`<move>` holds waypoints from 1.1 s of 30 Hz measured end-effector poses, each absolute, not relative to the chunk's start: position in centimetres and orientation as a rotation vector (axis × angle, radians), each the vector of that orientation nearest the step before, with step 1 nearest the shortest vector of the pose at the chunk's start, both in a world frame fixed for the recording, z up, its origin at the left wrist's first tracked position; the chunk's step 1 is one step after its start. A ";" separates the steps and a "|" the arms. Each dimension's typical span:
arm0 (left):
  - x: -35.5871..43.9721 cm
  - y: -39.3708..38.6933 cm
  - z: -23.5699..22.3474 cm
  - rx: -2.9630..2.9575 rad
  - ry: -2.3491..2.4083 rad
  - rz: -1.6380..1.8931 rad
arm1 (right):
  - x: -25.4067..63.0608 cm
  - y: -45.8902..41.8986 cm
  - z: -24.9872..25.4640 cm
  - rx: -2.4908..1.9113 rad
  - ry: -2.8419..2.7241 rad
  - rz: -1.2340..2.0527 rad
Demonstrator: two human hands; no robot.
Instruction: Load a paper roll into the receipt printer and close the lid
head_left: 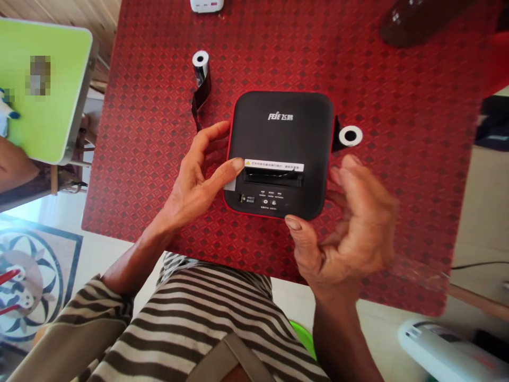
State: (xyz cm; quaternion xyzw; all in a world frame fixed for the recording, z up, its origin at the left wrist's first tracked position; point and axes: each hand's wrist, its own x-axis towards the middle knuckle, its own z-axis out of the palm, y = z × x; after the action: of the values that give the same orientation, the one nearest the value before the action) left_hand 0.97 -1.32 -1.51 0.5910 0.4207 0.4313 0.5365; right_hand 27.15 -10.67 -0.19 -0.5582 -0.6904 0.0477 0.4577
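Note:
A black receipt printer (283, 138) with a red base rim sits on the red patterned table (254, 58). My left hand (199, 175) rests against its left side, thumb on the yellow-and-white warning sticker (274, 166) above the paper slot, fingers spread around the edge. My right hand (350, 223) is at the printer's right front corner, thumb touching the front edge, fingers loosely curled and slightly blurred. One paper roll (201, 66) with a dark trailing strip stands to the upper left. A second roll (350, 136) lies just right of the printer.
A white device (207, 5) sits at the table's far edge and a dark object (417, 21) at the far right. A green-topped stool (43, 85) stands to the left. A white appliance (445, 353) lies low at the right.

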 end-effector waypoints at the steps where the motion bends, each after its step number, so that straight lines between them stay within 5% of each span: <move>1: 0.9 -1.5 -1.5 1.382 0.995 1.028 | 27.0 -11.0 -0.7 -1.415 -1.665 0.161; 33: 0.8 -4.0 -0.9 1.367 1.038 0.955 | 26.4 -12.4 -4.5 -1.463 -1.682 0.155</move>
State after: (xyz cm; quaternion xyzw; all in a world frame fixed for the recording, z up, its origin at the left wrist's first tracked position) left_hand 0.77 -3.98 -0.86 0.5786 0.4396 0.4045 0.5553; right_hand 26.42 -12.40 -4.51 -0.5885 -0.6767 0.0623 0.4380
